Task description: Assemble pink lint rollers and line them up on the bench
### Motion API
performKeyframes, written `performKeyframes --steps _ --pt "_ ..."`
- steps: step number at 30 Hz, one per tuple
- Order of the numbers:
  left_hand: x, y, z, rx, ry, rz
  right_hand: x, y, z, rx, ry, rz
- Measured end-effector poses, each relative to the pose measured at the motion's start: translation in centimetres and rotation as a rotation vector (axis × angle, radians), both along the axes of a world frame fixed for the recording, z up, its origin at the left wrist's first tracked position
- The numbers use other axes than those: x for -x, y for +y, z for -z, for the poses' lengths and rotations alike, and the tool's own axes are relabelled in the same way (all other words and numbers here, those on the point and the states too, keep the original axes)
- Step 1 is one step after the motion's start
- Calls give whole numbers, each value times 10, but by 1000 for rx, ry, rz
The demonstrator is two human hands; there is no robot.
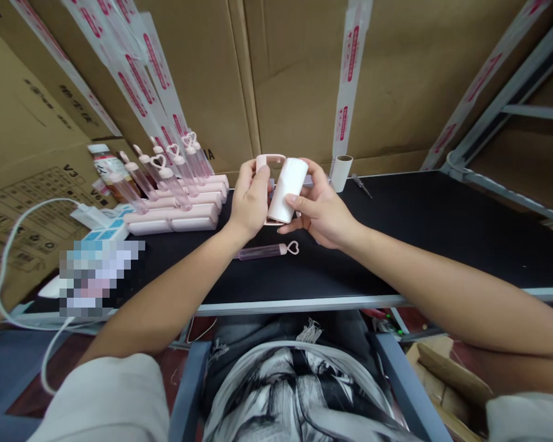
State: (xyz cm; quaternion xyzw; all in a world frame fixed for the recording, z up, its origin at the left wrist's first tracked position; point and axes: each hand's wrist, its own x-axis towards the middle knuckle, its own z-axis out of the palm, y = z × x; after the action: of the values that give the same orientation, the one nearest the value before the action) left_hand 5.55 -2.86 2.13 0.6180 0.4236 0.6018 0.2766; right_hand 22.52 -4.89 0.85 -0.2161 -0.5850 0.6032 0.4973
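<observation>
My left hand (251, 199) is closed round a pale pink plastic frame (263, 161), its thumb pressed along the frame's side. In my right hand (325, 209) is a smooth white roll (289, 190), gripped between thumb and fingers and tilted against the frame; I cannot tell whether it sits fully inside. Part of the frame is hidden behind the roll and the fingers. Below both hands, a clear pinkish tube handle (262, 252) with a heart-shaped loop lies on the black tabletop (415, 245). Just beyond my right hand stands another white roll (343, 169) with a brown cardboard core.
Several pink bars with upright clear handles (177, 212) are lined up at the left. Behind them stand a bottle (104, 159) and a power strip (113, 228) with a white cable. A small screwdriver-like tool (361, 185) lies at the right. Taped cardboard (295, 73) walls the back.
</observation>
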Motion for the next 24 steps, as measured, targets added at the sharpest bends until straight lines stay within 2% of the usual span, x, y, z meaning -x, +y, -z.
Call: performKeyframes --steps 6,10,17,24 --pt "-6 -1 8 -138 -88 38 6 -8 1 -36 -39 14" --pt "-3 -1 10 -172 -34 107 9 -11 4 -63 -59 19" --pt "6 -7 5 -313 -4 244 13 -12 6 -166 -120 17" --pt "3 -23 -3 -349 115 82 16 -10 11 -213 -172 4"
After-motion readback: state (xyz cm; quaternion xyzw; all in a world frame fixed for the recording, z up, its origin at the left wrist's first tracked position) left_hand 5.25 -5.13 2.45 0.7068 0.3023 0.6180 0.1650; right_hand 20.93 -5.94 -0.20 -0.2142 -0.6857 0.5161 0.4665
